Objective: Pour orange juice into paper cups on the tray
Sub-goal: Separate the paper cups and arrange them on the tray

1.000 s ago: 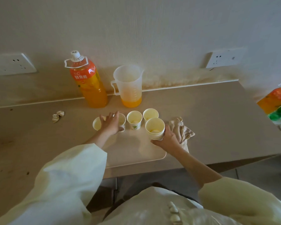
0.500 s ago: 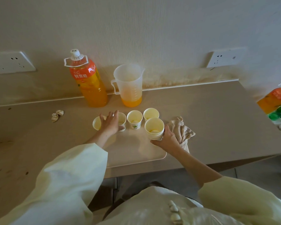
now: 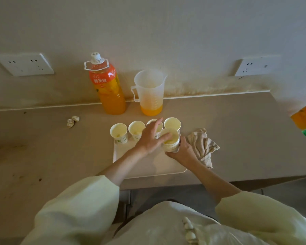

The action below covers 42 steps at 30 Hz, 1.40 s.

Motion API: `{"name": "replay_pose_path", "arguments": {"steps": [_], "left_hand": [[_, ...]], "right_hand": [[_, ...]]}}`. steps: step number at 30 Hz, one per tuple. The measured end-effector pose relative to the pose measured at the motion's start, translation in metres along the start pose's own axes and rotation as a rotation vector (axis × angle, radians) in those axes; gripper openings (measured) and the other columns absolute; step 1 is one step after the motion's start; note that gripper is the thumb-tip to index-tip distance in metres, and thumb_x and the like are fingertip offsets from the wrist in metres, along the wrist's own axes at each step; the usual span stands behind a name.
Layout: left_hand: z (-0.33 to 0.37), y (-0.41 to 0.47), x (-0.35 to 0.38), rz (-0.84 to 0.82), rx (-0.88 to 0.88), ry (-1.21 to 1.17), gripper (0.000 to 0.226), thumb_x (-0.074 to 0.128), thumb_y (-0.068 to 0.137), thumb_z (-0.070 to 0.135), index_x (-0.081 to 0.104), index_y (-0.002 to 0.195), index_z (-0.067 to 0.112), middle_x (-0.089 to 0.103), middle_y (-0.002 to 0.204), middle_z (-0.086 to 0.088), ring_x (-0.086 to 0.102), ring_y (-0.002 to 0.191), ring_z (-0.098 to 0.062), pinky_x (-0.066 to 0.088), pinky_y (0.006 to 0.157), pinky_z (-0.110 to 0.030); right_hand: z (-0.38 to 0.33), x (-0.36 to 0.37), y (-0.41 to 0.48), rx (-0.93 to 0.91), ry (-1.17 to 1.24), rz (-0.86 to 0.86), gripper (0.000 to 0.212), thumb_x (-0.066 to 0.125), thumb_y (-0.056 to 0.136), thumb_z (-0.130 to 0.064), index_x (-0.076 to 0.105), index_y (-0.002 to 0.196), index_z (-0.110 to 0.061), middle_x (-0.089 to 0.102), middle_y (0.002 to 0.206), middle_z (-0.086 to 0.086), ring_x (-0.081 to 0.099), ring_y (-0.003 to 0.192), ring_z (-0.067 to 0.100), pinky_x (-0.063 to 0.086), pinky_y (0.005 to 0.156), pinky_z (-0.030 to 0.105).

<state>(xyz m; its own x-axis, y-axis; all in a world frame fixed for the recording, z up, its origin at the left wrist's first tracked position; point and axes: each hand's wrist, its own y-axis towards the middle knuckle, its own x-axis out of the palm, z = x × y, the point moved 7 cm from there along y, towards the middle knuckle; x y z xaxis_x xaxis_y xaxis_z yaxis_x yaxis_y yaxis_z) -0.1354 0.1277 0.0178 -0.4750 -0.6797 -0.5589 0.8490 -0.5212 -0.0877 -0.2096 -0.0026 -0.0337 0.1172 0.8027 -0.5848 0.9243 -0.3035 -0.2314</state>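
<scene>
**Cup stack upright between both hands**

The right hand (image 3: 183, 152) is gripping the cup stack (image 3: 171, 146) from its near side, over the tray (image 3: 148, 167). The left hand (image 3: 151, 138) is pinching the top rim from the left. The stack's axis is standing vertical, just before 4 cups (image 3: 118, 132).

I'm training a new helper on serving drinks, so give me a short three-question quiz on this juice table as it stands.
1. True or false: the orange juice bottle by the wall has its cap on.
2. The right hand grips: A a spoon; B a stack of paper cups; C a lid.
3. How many single paper cups stand in the row, not counting the stack?

Key: 1 true; 2 B; 3 four.
</scene>
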Motion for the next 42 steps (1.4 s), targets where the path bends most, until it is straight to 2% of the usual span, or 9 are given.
{"name": "replay_pose_path", "arguments": {"steps": [3, 6, 12, 17, 22, 25, 29, 33, 42], "left_hand": [[0.002, -0.006, 0.011, -0.050, 0.010, 0.044, 0.088, 0.076, 0.075, 0.044, 0.030, 0.146, 0.017, 0.038, 0.143, 0.000, 0.033, 0.131, -0.014, 0.026, 0.104, -0.024], [0.000, -0.010, 0.006, -0.001, 0.000, 0.022, 0.077, 0.079, 0.075, 0.036, 0.039, 0.139, 0.017, 0.044, 0.135, 0.001, 0.040, 0.123, -0.013, 0.029, 0.097, -0.021], [0.002, -0.009, 0.004, -0.049, 0.003, 0.075, 0.088, 0.080, 0.073, 0.041, 0.035, 0.144, 0.018, 0.044, 0.138, 0.002, 0.039, 0.129, -0.013, 0.031, 0.102, -0.023], [0.012, -0.006, 0.002, -0.007, 0.015, 0.026, 0.080, 0.077, 0.076, 0.038, 0.034, 0.142, 0.023, 0.051, 0.130, 0.000, 0.047, 0.123, -0.013, 0.033, 0.093, -0.021], [0.026, 0.001, -0.008, 0.132, 0.038, -0.131, 0.080, 0.069, 0.066, 0.056, 0.041, 0.135, 0.026, 0.054, 0.118, 0.004, 0.052, 0.112, -0.013, 0.045, 0.092, -0.029], [0.028, 0.008, -0.023, 0.332, 0.025, -0.334, 0.078, 0.066, 0.064, 0.059, 0.041, 0.132, 0.029, 0.057, 0.114, 0.003, 0.056, 0.107, -0.013, 0.050, 0.091, -0.035], [0.027, 0.009, -0.017, 0.391, 0.067, -0.190, 0.085, 0.064, 0.066, 0.060, 0.036, 0.137, 0.024, 0.052, 0.129, 0.000, 0.051, 0.116, -0.015, 0.046, 0.095, -0.034], [0.012, 0.007, 0.019, 0.263, 0.089, 0.064, 0.087, 0.074, 0.070, 0.052, 0.034, 0.141, 0.022, 0.049, 0.135, 0.002, 0.047, 0.124, -0.015, 0.044, 0.097, -0.033], [-0.013, 0.002, 0.060, 0.235, 0.007, 0.098, 0.112, 0.086, 0.063, 0.040, 0.017, 0.149, 0.019, 0.047, 0.138, -0.004, 0.043, 0.125, -0.025, 0.047, 0.087, -0.039]], "right_hand": [[-0.012, 0.004, -0.003, -0.055, 0.011, 0.004, 0.086, 0.085, 0.071, -0.018, 0.035, 0.140, -0.013, 0.056, 0.105, -0.008, 0.057, 0.096, 0.015, 0.039, 0.080, 0.019], [-0.017, 0.007, -0.005, -0.089, -0.009, 0.004, 0.078, 0.083, 0.072, -0.019, 0.037, 0.134, -0.013, 0.056, 0.117, -0.002, 0.057, 0.095, 0.014, 0.038, 0.075, 0.016], [-0.025, 0.006, -0.015, -0.159, -0.029, 0.009, 0.089, 0.081, 0.074, -0.022, 0.025, 0.144, -0.019, 0.045, 0.140, 0.004, 0.059, 0.112, 0.024, 0.050, 0.086, 0.035], [-0.019, -0.002, -0.019, -0.152, -0.015, 0.013, 0.093, 0.080, 0.076, -0.023, 0.022, 0.150, -0.021, 0.053, 0.135, 0.003, 0.059, 0.114, 0.025, 0.050, 0.093, 0.042], [-0.003, -0.019, -0.019, -0.119, -0.021, 0.052, 0.089, 0.081, 0.075, -0.024, 0.029, 0.147, -0.026, 0.058, 0.124, -0.006, 0.059, 0.110, 0.017, 0.043, 0.089, 0.028], [0.005, -0.039, -0.025, -0.131, -0.094, 0.138, 0.078, 0.080, 0.077, -0.021, 0.034, 0.141, -0.027, 0.040, 0.111, -0.020, 0.039, 0.091, -0.001, 0.024, 0.079, 0.015], [0.027, -0.058, -0.028, -0.049, 0.006, 0.254, 0.092, 0.084, 0.069, -0.023, 0.028, 0.142, -0.027, 0.040, 0.135, -0.002, 0.046, 0.122, 0.025, 0.047, 0.093, 0.046], [0.039, -0.074, -0.034, -0.016, 0.018, 0.324, 0.094, 0.083, 0.070, -0.019, 0.025, 0.143, -0.026, 0.046, 0.143, 0.001, 0.051, 0.122, 0.028, 0.050, 0.087, 0.040], [0.055, -0.075, -0.040, 0.030, 0.018, 0.311, 0.091, 0.084, 0.072, -0.020, 0.028, 0.143, -0.009, 0.049, 0.134, 0.007, 0.060, 0.106, 0.034, 0.053, 0.080, 0.043]]}}
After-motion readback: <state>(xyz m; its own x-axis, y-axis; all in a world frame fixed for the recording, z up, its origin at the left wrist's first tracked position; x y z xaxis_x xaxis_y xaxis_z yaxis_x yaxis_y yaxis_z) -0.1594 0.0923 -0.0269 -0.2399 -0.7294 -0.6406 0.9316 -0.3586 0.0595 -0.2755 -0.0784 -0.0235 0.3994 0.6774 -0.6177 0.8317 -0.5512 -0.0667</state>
